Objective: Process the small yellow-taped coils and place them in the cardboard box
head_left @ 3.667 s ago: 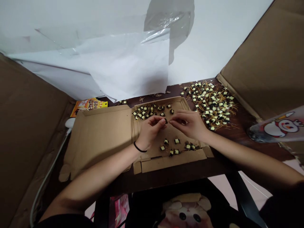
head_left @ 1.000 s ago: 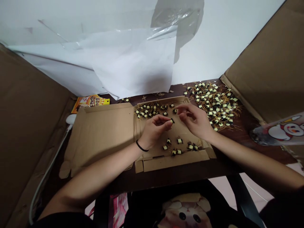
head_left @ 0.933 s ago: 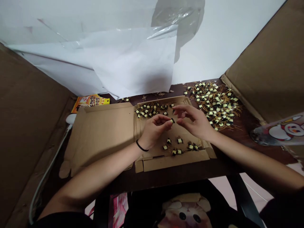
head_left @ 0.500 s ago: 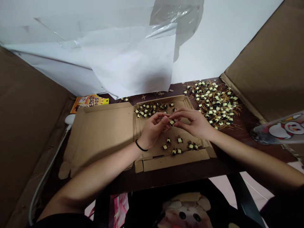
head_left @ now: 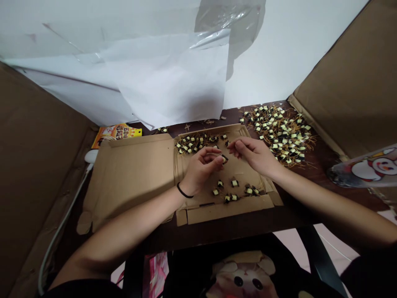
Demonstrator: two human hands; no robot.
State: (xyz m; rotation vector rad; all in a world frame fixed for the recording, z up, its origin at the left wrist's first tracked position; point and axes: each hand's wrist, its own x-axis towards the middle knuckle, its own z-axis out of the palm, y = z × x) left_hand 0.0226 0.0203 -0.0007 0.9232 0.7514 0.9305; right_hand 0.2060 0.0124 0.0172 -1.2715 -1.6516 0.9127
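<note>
Over the open cardboard box, my left hand (head_left: 204, 165), with a black band at the wrist, pinches a small wire-wound coil (head_left: 224, 159) with a black body between thumb and fingers. My right hand (head_left: 252, 154) is a short way to the right, apart from that coil. Its thumb and fingertips are pressed together, and anything between them is too small to make out. More coils with yellow wrapping (head_left: 235, 183) lie near the box's front edge. A denser group of coils (head_left: 192, 144) fills the back left of the same tray.
A large heap of coils with copper-coloured wire leads (head_left: 283, 134) lies right of the box (head_left: 214, 213). The box lid (head_left: 139, 169) is folded out to the left. Behind it sits a yellow packet (head_left: 118, 131). A clear cup (head_left: 366, 169) with a snowman print stands at right. Cardboard walls (head_left: 350, 82) flank the table.
My right hand has drawn away from the coil, slightly up and to the right, and its fingers have closed together. My left hand stays in place with the coil.
</note>
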